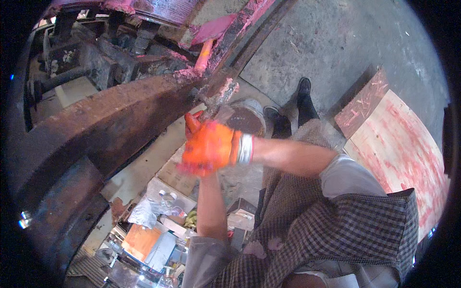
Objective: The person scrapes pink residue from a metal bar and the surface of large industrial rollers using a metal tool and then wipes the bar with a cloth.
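My right hand (211, 148), in an orange glove with a white cuff, is closed and blurred by motion in front of the rusty beam. Behind it, my left forearm (211, 206) comes up from below; the right glove hides most of the left hand. Red-stained glove fingers (193, 123) show at the upper left of the orange glove, and I cannot tell whose they are. Just above them sticks up a crusted grey-and-pink piece (223, 93), its lower end hidden by the gloves. Beside it is a bucket (261, 115) with brown contents.
A curved rusty beam (110, 108) crosses the left side. Pink paste (216, 29) coats the machine's edge, where an orange handle-like rod (204, 55) stands. Red-smeared boards (398, 149) lie at right. Boxes, bags and small items (144, 240) crowd the lower left.
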### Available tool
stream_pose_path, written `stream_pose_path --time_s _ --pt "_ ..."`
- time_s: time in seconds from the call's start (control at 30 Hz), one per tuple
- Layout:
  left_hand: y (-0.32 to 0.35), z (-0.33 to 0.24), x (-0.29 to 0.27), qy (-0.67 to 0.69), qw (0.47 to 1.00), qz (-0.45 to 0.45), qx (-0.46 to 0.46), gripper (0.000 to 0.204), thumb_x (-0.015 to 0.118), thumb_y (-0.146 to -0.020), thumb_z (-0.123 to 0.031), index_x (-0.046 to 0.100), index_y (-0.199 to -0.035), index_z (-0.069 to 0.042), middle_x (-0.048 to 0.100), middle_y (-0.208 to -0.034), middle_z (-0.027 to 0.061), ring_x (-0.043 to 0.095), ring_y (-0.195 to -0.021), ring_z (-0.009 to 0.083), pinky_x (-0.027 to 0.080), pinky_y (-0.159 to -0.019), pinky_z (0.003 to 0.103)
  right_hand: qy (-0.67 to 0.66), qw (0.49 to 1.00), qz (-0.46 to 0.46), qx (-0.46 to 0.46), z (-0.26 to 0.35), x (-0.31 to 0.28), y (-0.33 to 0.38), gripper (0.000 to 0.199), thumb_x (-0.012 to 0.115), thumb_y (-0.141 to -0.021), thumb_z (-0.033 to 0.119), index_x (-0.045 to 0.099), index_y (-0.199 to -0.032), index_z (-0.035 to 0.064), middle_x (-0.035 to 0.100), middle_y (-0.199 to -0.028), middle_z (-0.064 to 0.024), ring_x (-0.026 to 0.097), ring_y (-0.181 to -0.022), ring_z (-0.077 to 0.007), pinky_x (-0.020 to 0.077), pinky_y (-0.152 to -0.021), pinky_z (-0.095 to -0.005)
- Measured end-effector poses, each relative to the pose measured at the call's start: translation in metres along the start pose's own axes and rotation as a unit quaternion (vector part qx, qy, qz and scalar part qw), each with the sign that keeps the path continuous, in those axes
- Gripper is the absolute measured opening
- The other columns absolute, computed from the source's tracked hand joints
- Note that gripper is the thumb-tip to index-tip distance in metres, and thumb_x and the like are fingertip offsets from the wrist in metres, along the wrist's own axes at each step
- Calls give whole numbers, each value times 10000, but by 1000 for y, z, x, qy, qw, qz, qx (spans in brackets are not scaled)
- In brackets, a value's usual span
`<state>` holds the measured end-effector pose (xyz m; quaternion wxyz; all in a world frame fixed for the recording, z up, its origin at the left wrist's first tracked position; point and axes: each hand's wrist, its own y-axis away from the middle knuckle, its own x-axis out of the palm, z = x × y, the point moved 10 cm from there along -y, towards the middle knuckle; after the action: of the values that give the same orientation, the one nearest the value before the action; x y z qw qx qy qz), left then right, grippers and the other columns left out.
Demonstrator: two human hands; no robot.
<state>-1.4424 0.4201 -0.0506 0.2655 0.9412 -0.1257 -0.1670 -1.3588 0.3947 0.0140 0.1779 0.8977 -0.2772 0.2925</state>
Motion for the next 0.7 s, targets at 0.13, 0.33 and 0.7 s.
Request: stream_pose_path --time_s 0.13,0.33,0.7 --pt "69 -5 -70 -13 999 -28 27 539 598 -963 -566 590 -1264 -120 629 -1220 62 670 -977 233 543 -793 366 -6 996 33 82 -66 58 56 466 543 -994 443 541 -1329 119 658 -1097 -51 644 -955 -266 539 -871 -537" --pt "-2 7 -1 -18 999 6 27 534 600 -963 -558 584 -1264 -118 626 -1219 63 667 -979 233 543 -793 366 -305 948 84 13 -15 -40 9 487 573 -973 475 584 -1305 119 671 -1148 -85 647 -1007 -283 516 -899 -558" --pt "-9 11 -3 -33 998 -3 50 525 604 -962 -543 575 -1264 -114 621 -1218 65 661 -982 232 544 -791 367 89 980 -172 40 -21 -46 30 407 480 -1031 447 578 -1292 150 643 -1220 -50 619 -1089 -227 497 -977 -447"
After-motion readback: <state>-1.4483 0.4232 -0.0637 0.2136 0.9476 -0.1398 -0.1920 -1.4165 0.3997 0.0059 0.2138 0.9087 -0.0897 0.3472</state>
